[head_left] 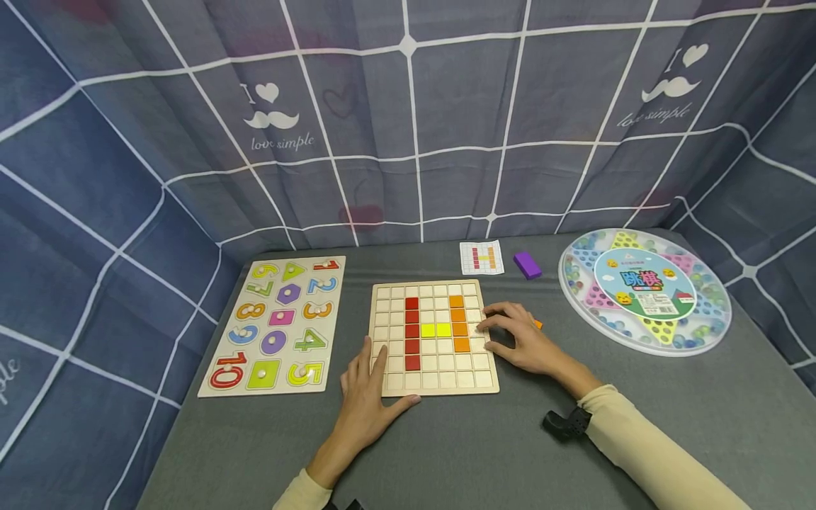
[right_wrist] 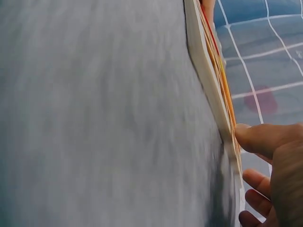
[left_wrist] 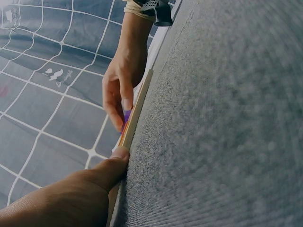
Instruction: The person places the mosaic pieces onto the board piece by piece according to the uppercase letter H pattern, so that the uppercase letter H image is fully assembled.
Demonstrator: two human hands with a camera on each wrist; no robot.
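Observation:
A wooden grid board lies flat on the table, bearing a column of red squares, two yellow squares and a column of orange squares. My left hand rests at its near left corner, fingers spread along the left side and thumb on the front edge. At the right edge, my right hand touches the board with bent fingers and thumb; no piece shows between them. Behind that hand peeks a small orange piece, mostly hidden.
Beyond the board lie a pattern card and a purple block. A number-and-shape puzzle board is on the left. On the right sits a round marble-game package. Checked cloth hangs around the table's back and sides.

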